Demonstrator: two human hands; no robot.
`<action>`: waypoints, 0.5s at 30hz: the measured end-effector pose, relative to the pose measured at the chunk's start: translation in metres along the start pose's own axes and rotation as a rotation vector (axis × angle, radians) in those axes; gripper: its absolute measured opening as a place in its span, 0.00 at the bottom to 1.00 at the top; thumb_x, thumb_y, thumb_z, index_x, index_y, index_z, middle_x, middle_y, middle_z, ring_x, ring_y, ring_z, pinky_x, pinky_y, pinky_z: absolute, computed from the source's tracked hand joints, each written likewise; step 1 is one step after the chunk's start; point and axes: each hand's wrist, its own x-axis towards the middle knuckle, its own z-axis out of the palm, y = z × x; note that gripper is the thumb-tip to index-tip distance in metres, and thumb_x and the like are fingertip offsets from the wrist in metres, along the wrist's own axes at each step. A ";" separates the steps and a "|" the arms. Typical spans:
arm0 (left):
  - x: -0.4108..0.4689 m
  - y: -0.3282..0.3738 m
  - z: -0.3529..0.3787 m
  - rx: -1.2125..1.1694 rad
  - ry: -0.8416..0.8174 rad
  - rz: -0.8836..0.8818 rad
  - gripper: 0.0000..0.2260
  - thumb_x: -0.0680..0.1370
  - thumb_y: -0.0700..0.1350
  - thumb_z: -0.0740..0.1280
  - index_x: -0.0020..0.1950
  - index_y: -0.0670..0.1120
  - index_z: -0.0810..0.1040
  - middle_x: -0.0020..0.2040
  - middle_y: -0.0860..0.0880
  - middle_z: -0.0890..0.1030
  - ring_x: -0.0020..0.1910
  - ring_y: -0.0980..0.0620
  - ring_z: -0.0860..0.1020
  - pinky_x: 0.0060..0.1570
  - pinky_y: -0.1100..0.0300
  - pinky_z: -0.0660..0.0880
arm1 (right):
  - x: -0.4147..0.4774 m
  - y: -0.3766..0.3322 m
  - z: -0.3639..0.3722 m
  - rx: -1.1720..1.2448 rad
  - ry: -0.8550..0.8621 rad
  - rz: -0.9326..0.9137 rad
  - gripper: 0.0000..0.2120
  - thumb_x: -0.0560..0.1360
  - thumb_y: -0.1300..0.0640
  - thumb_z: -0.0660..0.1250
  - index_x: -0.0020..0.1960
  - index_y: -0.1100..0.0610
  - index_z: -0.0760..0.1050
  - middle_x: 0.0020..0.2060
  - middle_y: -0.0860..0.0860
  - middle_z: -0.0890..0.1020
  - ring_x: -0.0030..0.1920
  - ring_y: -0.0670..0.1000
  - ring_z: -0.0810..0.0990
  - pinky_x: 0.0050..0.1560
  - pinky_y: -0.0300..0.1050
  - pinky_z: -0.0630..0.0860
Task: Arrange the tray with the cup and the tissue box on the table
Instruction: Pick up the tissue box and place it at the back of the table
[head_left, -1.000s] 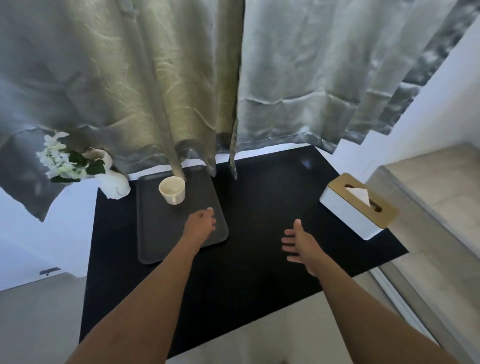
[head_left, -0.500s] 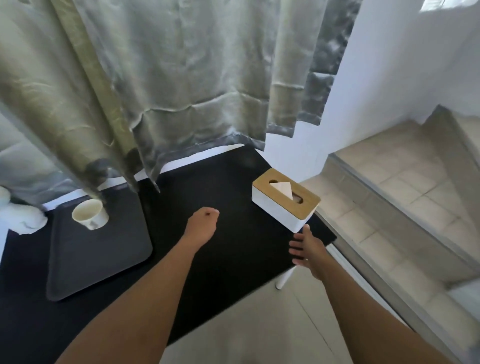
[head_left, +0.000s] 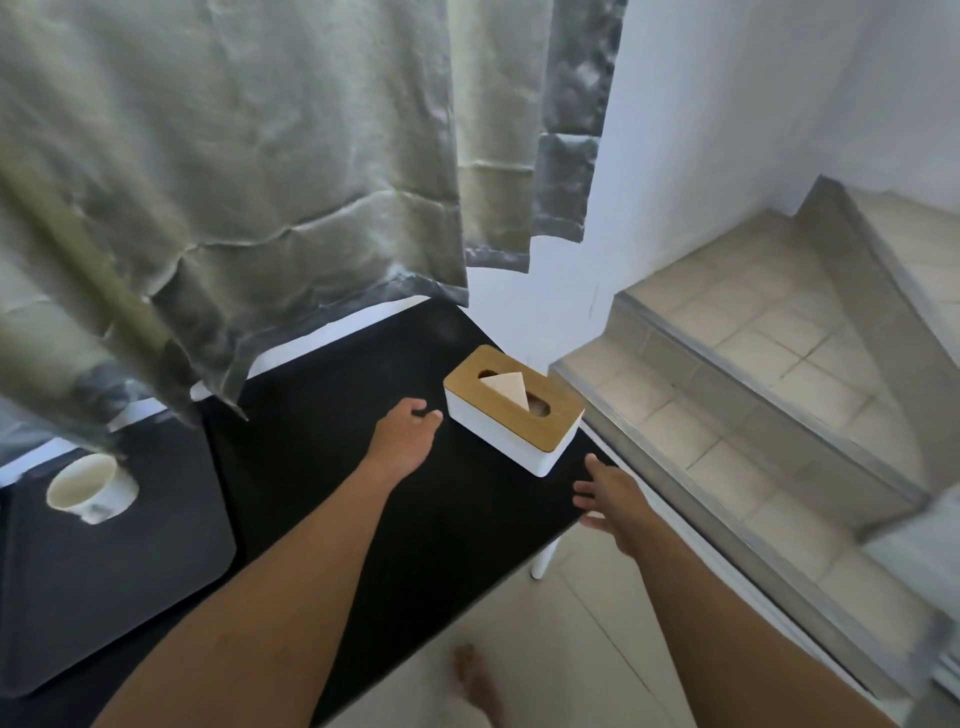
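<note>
Box (head_left: 511, 410) seen on tabletop (head_left: 363, 493) between hands, untouched; left hand (head_left: 402, 439) loosely curled just beside it; right hand (head_left: 605, 496) spread near corner; judged light, rigid, smooth-sided; best gripped at both short ends; tray (head_left: 104, 587) with cup (head_left: 88, 488) well left.

White tissue box (head_left: 511, 412) (wooden lid, tissue poking out) sits centre-right; cream cup (head_left: 89, 488) stands on dark tray (head_left: 114, 566), lower left.
</note>
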 end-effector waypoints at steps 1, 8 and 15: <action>0.005 0.002 0.004 0.001 -0.007 0.000 0.21 0.79 0.52 0.62 0.71 0.50 0.69 0.63 0.48 0.76 0.57 0.50 0.77 0.54 0.55 0.70 | 0.005 -0.002 -0.001 -0.006 0.006 -0.006 0.19 0.83 0.48 0.56 0.67 0.60 0.69 0.55 0.59 0.78 0.56 0.59 0.79 0.62 0.57 0.77; 0.051 0.019 0.017 0.016 -0.003 -0.019 0.21 0.79 0.51 0.62 0.72 0.49 0.68 0.62 0.49 0.75 0.57 0.52 0.73 0.53 0.55 0.67 | 0.053 -0.022 0.007 -0.070 0.012 0.005 0.23 0.80 0.46 0.61 0.69 0.59 0.67 0.55 0.55 0.75 0.55 0.56 0.76 0.58 0.55 0.78; 0.102 0.027 0.026 -0.002 -0.079 -0.042 0.24 0.80 0.52 0.62 0.75 0.49 0.64 0.66 0.47 0.76 0.66 0.47 0.72 0.61 0.50 0.68 | 0.092 -0.040 0.018 -0.099 0.049 0.030 0.29 0.78 0.44 0.63 0.72 0.59 0.63 0.55 0.54 0.72 0.58 0.57 0.75 0.53 0.54 0.78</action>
